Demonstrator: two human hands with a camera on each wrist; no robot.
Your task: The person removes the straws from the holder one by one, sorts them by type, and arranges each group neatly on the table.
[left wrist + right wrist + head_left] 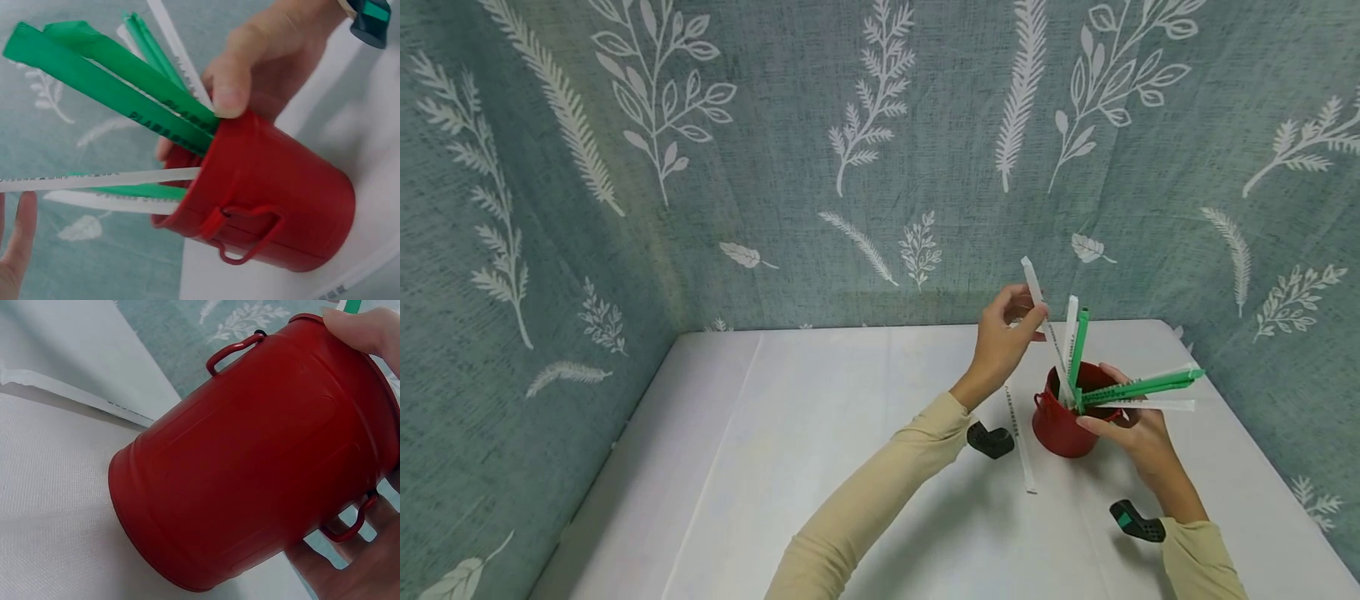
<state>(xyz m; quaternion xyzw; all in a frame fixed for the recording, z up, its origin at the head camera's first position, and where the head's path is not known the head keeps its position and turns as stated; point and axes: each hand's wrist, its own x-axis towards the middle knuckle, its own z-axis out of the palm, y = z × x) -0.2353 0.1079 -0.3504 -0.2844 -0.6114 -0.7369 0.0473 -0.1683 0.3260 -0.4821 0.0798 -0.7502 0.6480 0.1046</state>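
Note:
My left hand pinches a white paper-wrapped straw above the red bucket. The straw's lower end reaches inside the rim. Green wrapped straws and more white ones stick out of the bucket at several angles, some leaning far over to the right. My right hand holds the bucket at its right side, thumb on the rim. In the right wrist view, fingers lie behind a small side handle. The straws' lower ends are hidden within the bucket.
One loose white wrapped straw lies on the white table, just left of the bucket. A patterned green curtain hangs behind the table and along its sides. Black wrist devices sit by both wrists.

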